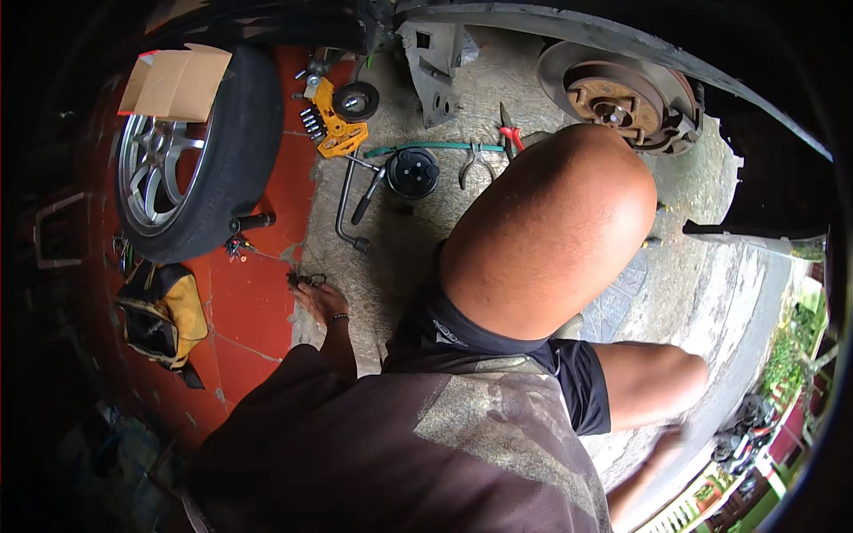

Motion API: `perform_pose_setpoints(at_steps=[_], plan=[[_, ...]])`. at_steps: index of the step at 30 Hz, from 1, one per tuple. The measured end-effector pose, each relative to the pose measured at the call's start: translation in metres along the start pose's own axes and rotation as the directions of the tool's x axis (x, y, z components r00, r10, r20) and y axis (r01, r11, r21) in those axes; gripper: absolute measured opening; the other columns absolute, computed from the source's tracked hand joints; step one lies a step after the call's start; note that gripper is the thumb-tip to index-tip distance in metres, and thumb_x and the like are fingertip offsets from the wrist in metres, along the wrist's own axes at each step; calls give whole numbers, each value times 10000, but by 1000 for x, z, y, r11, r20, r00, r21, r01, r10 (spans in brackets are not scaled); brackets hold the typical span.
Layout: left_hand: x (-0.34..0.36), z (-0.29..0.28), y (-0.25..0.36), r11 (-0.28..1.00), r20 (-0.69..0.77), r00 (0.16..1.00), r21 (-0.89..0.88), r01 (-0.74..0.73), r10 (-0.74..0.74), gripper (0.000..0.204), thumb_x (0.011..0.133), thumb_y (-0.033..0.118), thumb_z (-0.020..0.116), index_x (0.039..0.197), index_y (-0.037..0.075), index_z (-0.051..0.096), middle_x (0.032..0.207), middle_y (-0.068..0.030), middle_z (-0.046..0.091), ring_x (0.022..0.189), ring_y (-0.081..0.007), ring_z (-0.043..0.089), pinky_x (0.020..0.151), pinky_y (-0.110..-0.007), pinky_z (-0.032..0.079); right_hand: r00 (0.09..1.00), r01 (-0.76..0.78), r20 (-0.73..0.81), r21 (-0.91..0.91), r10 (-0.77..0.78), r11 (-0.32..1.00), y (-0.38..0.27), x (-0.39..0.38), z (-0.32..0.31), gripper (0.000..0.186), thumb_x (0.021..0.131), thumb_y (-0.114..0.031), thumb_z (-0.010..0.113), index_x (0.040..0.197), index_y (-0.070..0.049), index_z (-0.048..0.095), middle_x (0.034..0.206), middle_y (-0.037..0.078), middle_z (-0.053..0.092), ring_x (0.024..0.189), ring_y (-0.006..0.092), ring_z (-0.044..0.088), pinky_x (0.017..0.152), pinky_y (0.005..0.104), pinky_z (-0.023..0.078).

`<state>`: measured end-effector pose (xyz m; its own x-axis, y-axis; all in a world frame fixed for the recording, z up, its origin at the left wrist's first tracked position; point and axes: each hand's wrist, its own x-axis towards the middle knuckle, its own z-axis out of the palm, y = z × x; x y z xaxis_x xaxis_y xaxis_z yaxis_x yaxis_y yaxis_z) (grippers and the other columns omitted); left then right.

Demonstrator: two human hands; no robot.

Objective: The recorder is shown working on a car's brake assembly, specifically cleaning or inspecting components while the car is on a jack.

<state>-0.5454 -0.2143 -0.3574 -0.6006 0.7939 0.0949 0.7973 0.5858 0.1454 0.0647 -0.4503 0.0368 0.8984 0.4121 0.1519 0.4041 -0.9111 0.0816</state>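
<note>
My left hand point(321, 303) reaches down at the seam between red tiles and rough concrete, its fingers curled at a small dark piece point(306, 281) whose kind I cannot make out. Above that hand, an L-shaped lug wrench point(346, 211) lies on the concrete beside a round black part point(412, 172). On my right, the forearm hangs beyond the bent knee; my right hand point(668, 441) is smeared by motion, and its fingers cannot be read. At the upper right a rusty brake disc with its hub point(613, 102) shows bare under the fender.
A tyred alloy wheel point(253, 142) bears an opened cardboard box point(175, 83) at the left. Below it are a black torch point(254, 221) and a yellow-black tool bag point(169, 313). Pliers point(480, 163), red-handled pliers point(512, 135) and a yellow socket holder point(341, 127) lie farther off.
</note>
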Motion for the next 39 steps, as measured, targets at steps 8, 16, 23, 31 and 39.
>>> perform_pose_setpoints(at_steps=[8,16,23,31,39], plan=[[-1,-18,42,1000,60,998,-18,-4,5,537,868,163,469,1333,-94,386,1425,-340,307,1353,-469,296,1118,-518,280,745,-111,-621,247,245,963,-318,-65,8,213,966,-118,501,960,-7,682,1029,101,698,862,181,635,785,261,510],[1,17,-67,983,-49,990,131,-126,134,541,871,161,448,1330,-111,364,1412,-303,310,1287,-444,376,1051,-521,344,865,-285,-355,234,354,930,-295,-102,6,226,970,-133,486,991,-1,667,1026,118,698,856,204,645,771,279,520],[-36,-2,-77,971,98,966,-37,-236,239,533,873,162,447,1325,-109,371,1404,-298,322,1280,-439,386,1046,-515,350,833,-486,-238,114,499,866,-222,-138,-28,240,974,-147,473,1018,4,655,1024,134,698,850,223,654,758,294,530],[-59,-39,-115,934,236,909,-187,-303,342,524,876,163,446,1320,-106,378,1396,-292,337,1271,-434,398,1041,-508,356,736,-675,-71,-1,674,737,-142,-202,-80,260,978,-162,457,1049,10,640,1021,151,698,844,246,664,744,312,540],[-86,16,-79,894,167,941,-396,-209,293,515,879,164,445,1314,-104,386,1387,-287,351,1262,-429,410,1036,-502,362,703,-711,148,127,695,692,-73,-209,-25,283,983,-177,442,1080,16,625,1018,169,698,837,268,674,730,329,551]])
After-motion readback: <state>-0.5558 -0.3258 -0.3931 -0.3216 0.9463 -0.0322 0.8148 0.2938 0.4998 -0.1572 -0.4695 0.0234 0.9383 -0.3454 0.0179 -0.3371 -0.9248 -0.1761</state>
